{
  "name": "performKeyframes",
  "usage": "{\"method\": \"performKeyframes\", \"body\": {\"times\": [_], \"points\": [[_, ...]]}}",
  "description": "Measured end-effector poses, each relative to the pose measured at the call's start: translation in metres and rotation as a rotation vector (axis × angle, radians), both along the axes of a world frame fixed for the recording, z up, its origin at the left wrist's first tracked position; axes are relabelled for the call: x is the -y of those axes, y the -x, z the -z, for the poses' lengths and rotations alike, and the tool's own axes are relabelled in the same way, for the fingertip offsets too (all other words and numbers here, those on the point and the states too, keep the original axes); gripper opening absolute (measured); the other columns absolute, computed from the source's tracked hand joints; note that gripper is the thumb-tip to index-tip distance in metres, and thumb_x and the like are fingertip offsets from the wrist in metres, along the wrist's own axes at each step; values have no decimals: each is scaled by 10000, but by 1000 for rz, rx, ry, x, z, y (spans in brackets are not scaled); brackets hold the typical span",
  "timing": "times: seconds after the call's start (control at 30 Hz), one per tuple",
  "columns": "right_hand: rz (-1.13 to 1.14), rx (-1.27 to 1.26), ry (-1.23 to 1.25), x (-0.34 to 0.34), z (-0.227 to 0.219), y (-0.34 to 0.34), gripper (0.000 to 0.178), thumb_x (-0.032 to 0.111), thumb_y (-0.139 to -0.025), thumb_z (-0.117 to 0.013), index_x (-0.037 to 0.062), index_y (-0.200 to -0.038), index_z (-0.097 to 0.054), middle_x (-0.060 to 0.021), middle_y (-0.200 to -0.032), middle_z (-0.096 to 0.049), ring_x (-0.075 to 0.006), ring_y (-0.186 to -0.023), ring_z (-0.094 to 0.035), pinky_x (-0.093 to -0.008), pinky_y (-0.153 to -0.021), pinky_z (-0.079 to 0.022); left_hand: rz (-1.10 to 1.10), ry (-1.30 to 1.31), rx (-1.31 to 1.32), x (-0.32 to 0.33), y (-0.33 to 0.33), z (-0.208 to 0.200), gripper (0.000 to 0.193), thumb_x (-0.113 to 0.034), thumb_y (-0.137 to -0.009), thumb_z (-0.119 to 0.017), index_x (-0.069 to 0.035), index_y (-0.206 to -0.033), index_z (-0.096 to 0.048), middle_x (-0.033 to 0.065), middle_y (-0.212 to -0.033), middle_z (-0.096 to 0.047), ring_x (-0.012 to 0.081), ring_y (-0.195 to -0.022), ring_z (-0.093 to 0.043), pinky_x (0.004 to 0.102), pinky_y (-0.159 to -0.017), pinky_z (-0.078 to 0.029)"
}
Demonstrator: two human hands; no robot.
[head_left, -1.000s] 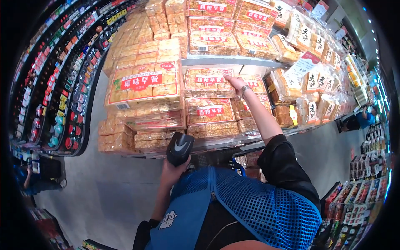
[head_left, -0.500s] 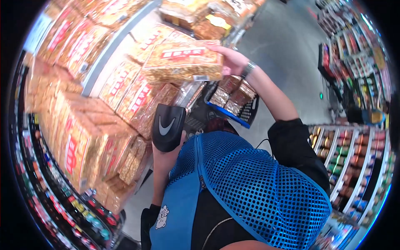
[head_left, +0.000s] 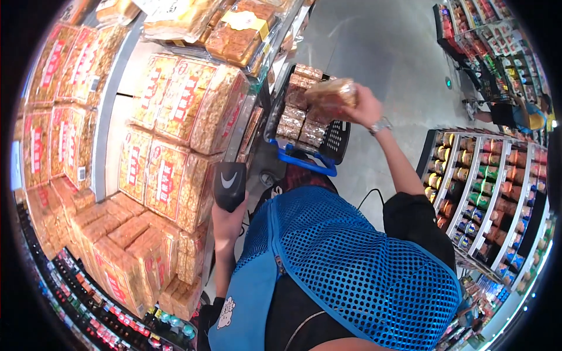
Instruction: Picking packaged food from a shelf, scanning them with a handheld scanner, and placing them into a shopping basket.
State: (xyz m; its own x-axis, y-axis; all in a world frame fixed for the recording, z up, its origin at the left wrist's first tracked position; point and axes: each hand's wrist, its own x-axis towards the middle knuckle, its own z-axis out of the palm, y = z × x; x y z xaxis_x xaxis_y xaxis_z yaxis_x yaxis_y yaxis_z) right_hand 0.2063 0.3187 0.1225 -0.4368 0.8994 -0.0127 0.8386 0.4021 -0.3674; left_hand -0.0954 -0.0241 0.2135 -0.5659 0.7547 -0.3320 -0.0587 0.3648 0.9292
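In my right hand (head_left: 366, 108) is a clear-wrapped package of golden puffed snack cake (head_left: 331, 95), gripped at its right end and smeared by motion. It hangs above a black shopping basket (head_left: 335, 143) with a blue front rim, which holds several wrapped packages (head_left: 290, 121). My left hand (head_left: 229, 222) is closed round the handle of a black handheld scanner (head_left: 229, 186), beside the shelf. Just left of the scanner, several snack cake packages with red labels (head_left: 178, 96) stand stacked upright on the shelf.
Bread packs (head_left: 240, 35) lie on the far part of the shelf. More snack cake packages (head_left: 126, 257) are piled at the near left. Across the grey aisle floor (head_left: 380, 47), a rack of round tubs (head_left: 492, 193) stands at right. Another person (head_left: 524, 117) is at the far right.
My right hand has carried the snack cake package from in front of the shelf to above the basket, turning it. My left hand still holds the scanner. The view has shifted.
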Motion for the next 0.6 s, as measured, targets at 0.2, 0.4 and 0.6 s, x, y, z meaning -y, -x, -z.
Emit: {"method": "performKeyframes", "body": {"times": [0.2, 0.4, 0.6], "points": [[-302, 162, 160, -31, 164, 84, 623, 208, -741, -711, 150, -1317, -483, -155, -1129, -592, -366, -1026, -643, -488, -783, -549, 8, 360, -84, -2, -12, 29, 294, -91, -863, -725, 16, -1128, -657, 67, -983, -704, 123, -918, -627, 287, -840, -497], [-357, 275, 171, -68, 303, 111, 493, 140, -884, -548, 158, -1361, -424, -158, -1207, -550, -361, -1140, -591, -468, -939, -485, -248, 675, -37, -5, -44, 44, 269, -157, -859, -751, 23, -1040, -667, 24, -790, -650, 94, -695, -572, 276, -638, -473], [-210, 318, 172, -89, 371, 111, 548, 156, -850, -608, 108, -1358, -408, -134, -1268, -530, -313, -1247, -503, -454, -1021, -435, -292, 833, 104, -20, -69, 62, 244, -165, -853, -762, 35, -976, -697, 42, -810, -679, 93, -752, -592, 289, -682, -485]]}}
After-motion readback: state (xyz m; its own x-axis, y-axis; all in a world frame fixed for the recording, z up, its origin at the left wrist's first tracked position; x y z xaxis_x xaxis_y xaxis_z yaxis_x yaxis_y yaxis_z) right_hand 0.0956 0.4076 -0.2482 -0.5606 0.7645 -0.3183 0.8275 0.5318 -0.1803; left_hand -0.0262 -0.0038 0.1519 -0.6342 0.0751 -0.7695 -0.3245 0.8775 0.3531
